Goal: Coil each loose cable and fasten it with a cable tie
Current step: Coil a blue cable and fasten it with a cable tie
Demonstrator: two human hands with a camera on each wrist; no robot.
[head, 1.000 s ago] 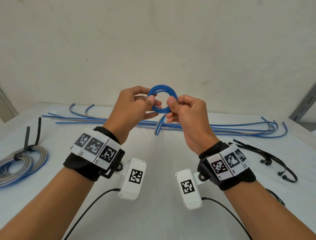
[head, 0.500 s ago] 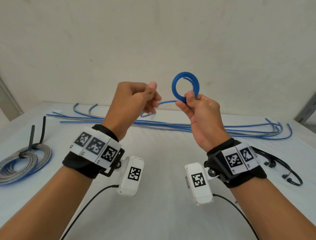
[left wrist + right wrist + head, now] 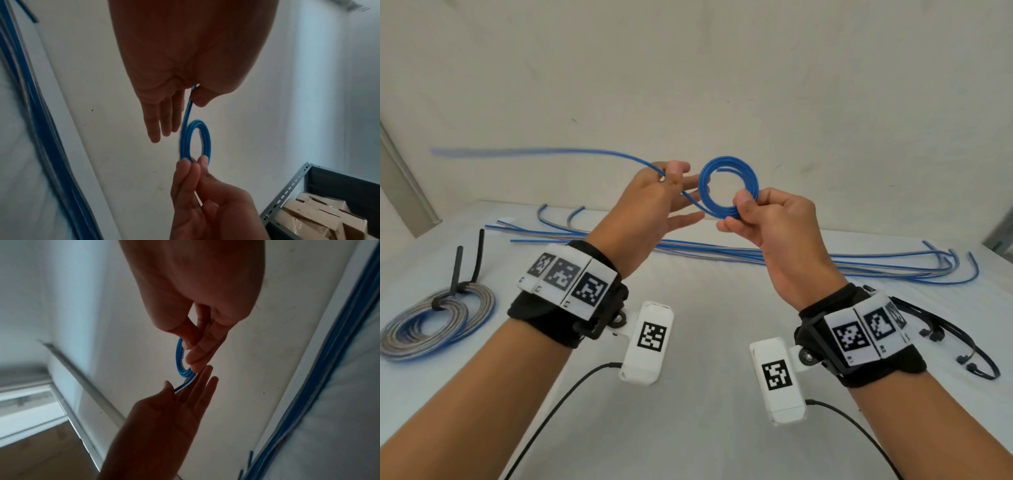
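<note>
**coilfan:** Blue cable (image 3: pixel 729 186), small tight coil of a few turns now, held up mid-frame in the head view, just right of centre. Half a second back the left hand (image 3: pixel 654 202) was closed in a fist on the tail, away from the ring; now it's right beside the coil with fingers (image 3: pixel 162 120) stretched out straight, and the tail runs between thumb and forefinger. The free end whips off blurred toward the upper left of the frame.

**tiedown:** So another wrap going on?

**coilfan:** That's my read, tail being fed round. Right hand (image 3: pixel 774 219) pinches the bottom of the ring between thumb and fingertips (image 3: pixel 192 164).

**tiedown:** Cable ties?

**coilfan:** Black ties (image 3: pixel 962 342) lie on the table (image 3: pixel 705 394) at the right edge, untouched. One finished coil (image 3: pixel 431 322), grey and blue, sits tied at lower left. More loose cables (image 3: pixel 825 260) lie across the back.
</note>
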